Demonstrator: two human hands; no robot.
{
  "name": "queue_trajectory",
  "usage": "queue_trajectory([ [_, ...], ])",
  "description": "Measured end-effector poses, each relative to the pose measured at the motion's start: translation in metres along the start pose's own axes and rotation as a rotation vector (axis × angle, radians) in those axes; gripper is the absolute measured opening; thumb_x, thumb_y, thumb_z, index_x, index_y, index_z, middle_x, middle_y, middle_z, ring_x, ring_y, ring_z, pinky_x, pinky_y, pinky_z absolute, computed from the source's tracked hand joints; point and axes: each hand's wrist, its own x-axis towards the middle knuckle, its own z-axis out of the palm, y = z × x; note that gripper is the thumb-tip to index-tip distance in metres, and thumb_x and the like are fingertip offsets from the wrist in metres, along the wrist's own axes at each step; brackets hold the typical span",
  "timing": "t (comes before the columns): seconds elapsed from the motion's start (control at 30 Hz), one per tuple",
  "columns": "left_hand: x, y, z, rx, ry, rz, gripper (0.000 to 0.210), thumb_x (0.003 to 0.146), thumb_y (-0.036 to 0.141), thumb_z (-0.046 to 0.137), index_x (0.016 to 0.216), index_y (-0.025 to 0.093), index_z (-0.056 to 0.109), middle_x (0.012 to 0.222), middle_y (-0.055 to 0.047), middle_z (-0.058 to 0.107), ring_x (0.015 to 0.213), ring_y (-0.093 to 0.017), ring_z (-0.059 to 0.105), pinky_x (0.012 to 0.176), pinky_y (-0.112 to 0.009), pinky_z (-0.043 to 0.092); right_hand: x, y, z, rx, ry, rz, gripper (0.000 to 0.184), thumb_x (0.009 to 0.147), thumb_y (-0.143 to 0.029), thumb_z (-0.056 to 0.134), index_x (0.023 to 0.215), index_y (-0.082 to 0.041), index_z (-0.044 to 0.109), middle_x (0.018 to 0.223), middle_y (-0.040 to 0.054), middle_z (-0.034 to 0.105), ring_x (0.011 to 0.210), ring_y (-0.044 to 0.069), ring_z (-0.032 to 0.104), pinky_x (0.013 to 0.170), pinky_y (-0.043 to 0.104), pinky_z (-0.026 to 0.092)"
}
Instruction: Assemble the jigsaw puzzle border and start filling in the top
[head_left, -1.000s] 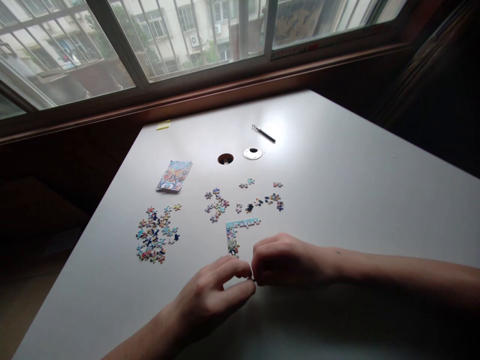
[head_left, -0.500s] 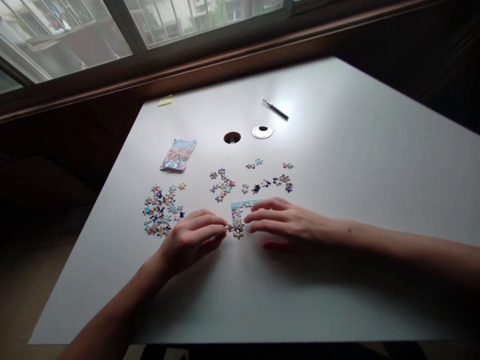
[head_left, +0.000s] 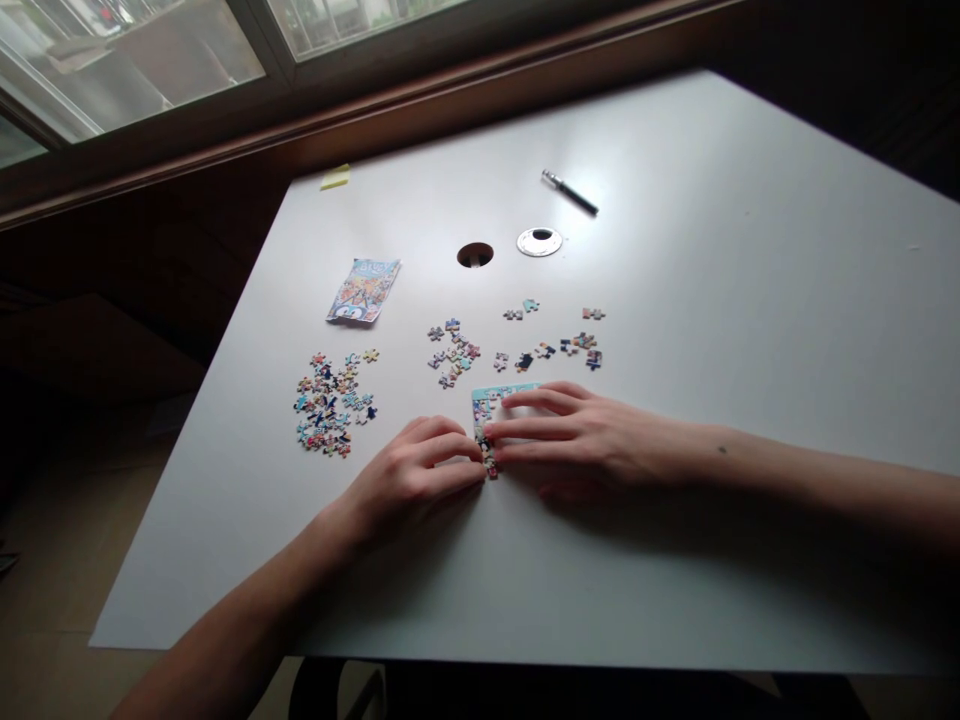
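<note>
Touching the puzzle (head_left: pixel 481 411) at its near end, the left hand (head_left: pixel 416 463) half-curls, its grip unclear; the right hand (head_left: pixel 596 430), fingers spread, partly covers it. Around the bench (head_left: pixel 750 340): loose pieces (head_left: pixel 326 415), packet (head_left: pixel 365 292), pen (head_left: pixel 574 195).

We see a white surface (head_left: pixel 712 330) bearing a joined puzzle corner (head_left: pixel 481 396) beside the left hand (head_left: pixel 416 465) and partly beneath the right hand (head_left: pixel 600 430), heaped pieces (head_left: pixel 326 405) left of both, and scattered pieces (head_left: pixel 525 363), a leaflet (head_left: pixel 364 291) and a pen (head_left: pixel 576 196) beyond.
</note>
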Motion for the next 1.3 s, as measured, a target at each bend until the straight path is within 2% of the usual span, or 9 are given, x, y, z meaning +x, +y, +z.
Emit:
queue_trajectory([
  [0.3,-0.0004,-0.0016,0.0021,0.025,0.006,-0.023,0.012,0.093,0.016,0.064,0.104,0.021,0.068,0.111,-0.006,0.073,0.110,-0.020,0.061,0.095,-0.036,0.048,-0.0004,0.0007,-0.0002,-0.030,-0.030,-0.012,0.053,0.093,-0.033,0.060,0.145,-0.028,0.050,0.149,0.0041,0.052,0.141,0.029,0.039,0.112,0.052,0.037],
  [0.53,-0.0007,-0.0020,0.0033,0.041,0.010,-0.067,0.010,0.094,0.018,0.062,0.101,0.022,0.069,0.104,-0.003,0.075,0.106,-0.018,0.063,0.095,-0.033,0.045,-0.0006,0.0008,0.0000,-0.022,-0.025,0.005,0.050,0.095,-0.032,0.057,0.145,-0.033,0.050,0.149,0.0028,0.052,0.140,0.028,0.040,0.112,0.050,0.036],
  [0.83,0.0029,-0.0004,0.0010,0.038,0.002,-0.073,0.007,0.094,0.018,0.064,0.098,0.021,0.069,0.103,-0.002,0.075,0.102,-0.019,0.062,0.093,-0.036,0.042,-0.0001,-0.0005,0.0001,-0.077,-0.046,-0.012,0.046,0.097,-0.033,0.053,0.143,-0.031,0.052,0.153,0.0005,0.048,0.141,0.029,0.038,0.112,0.050,0.035],
  [1.3,0.0031,-0.0005,0.0019,0.022,-0.008,-0.088,0.007,0.093,0.018,0.064,0.094,0.022,0.068,0.104,-0.001,0.074,0.101,-0.017,0.063,0.095,-0.034,0.041,-0.0009,-0.0003,0.0001,-0.098,-0.041,-0.018,0.046,0.097,-0.033,0.053,0.143,-0.029,0.052,0.152,0.0017,0.049,0.140,0.029,0.039,0.112,0.048,0.035],
])
